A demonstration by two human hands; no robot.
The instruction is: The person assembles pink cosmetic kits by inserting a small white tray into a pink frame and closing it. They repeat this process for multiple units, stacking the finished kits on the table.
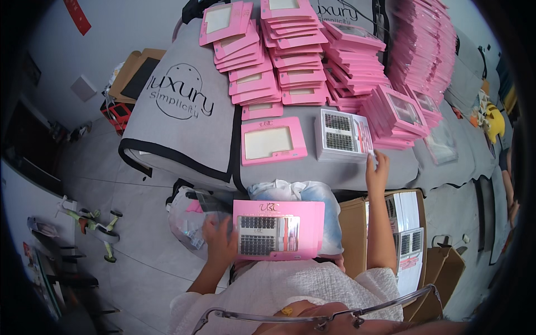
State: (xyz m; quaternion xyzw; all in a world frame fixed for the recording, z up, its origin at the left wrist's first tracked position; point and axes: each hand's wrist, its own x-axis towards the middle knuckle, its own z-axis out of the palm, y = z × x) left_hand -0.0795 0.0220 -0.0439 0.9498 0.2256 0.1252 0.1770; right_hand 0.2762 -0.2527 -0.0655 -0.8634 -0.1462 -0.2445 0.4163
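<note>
A pink window box (310,223) rests on my lap, with rows of dark lash clusters and slim tools showing through its window. My left hand (219,239) is by the box's left edge, its fingers apart and a little blurred, with nothing visible in them. Farther off, my right hand (379,168) has its fingers at the near right corner of a white lash case (338,133), which tops a short stack on the grey sofa. Left of that stack lies a flat pink sleeve (301,146) with a cut-out window.
Tall piles of pink sleeves (249,84) and pink boxes (357,70) stand along the sofa's back. A carton (353,223) with more white cases is at my right. A clear bag (181,220) hangs at my left, and a child's bike (92,223) stands beyond.
</note>
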